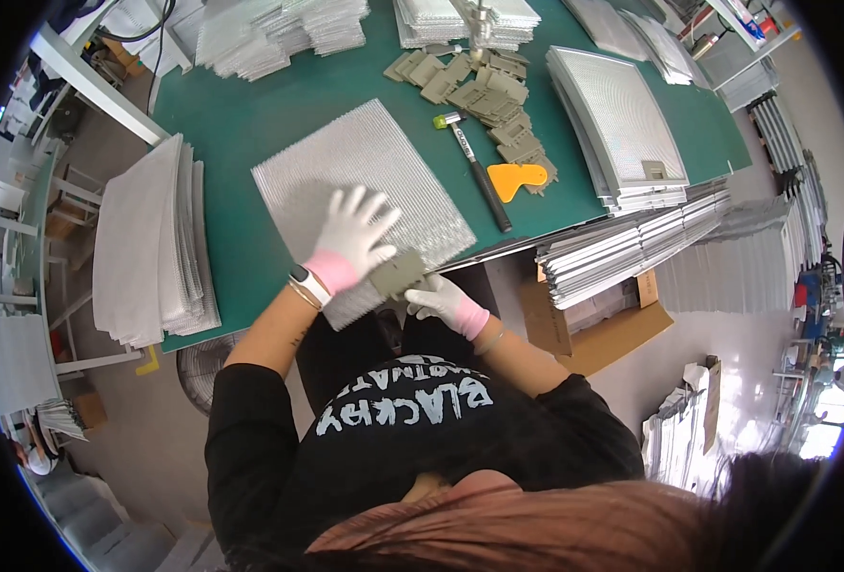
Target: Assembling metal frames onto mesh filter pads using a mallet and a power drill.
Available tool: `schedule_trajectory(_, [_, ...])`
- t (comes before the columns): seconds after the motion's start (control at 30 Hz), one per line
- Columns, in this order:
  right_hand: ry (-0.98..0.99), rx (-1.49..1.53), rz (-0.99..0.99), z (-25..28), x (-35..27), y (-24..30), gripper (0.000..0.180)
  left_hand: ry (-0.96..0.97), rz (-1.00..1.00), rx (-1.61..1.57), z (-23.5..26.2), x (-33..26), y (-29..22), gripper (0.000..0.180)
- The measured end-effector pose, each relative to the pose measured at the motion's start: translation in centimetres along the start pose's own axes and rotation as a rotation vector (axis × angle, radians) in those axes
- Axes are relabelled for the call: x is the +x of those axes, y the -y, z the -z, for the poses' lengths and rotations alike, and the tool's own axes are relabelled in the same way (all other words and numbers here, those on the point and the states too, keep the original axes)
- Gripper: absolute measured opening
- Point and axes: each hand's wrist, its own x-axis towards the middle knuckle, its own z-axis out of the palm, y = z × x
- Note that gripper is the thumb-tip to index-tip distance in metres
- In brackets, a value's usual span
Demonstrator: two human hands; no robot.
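Lying at a slant on the green table is a silver ribbed mesh panel (331, 153), its nearest corner hanging past the table's front edge. My left hand (353, 234), in a white glove with a pink cuff, rests flat on the panel with its fingers spread. My right hand (444, 301), gloved the same way, pinches an olive-grey plastic plate (399, 275) by its right end. That plate sits over the panel's near right edge, close to my left thumb. Whether the plate is fitted onto the panel's edge I cannot tell.
Right of the panel lie a hammer (479, 176), a yellow scraper (515, 181) and a pile of olive-grey plates (490, 95). Framed filters (627, 124) are stacked at the right, mesh sheets (145, 243) at the left. Below the table's edge stands a cardboard box (622, 338).
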Motion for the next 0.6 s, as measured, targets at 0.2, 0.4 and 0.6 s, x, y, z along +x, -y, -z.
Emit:
schedule_trajectory(0.2, [-0.874, 0.296, 0.109, 12.1, 1.6, -5.9, 0.026, 0.032, 0.043, -0.458, 2.3, -4.6, -5.5, 0.057])
schedule_trajectory(0.4, [-0.576, 0.710, 0.210, 17.2, 2.4, -6.6, 0.007, 0.480, 0.791, -1.798, -15.5, -12.4, -10.4, 0.065])
schedule_trajectory(0.6, [-0.143, 0.708, 0.160, 6.1, -3.9, -4.4, 0.008, -0.474, 0.596, -1.932, -10.5, -14.5, -10.5, 0.047])
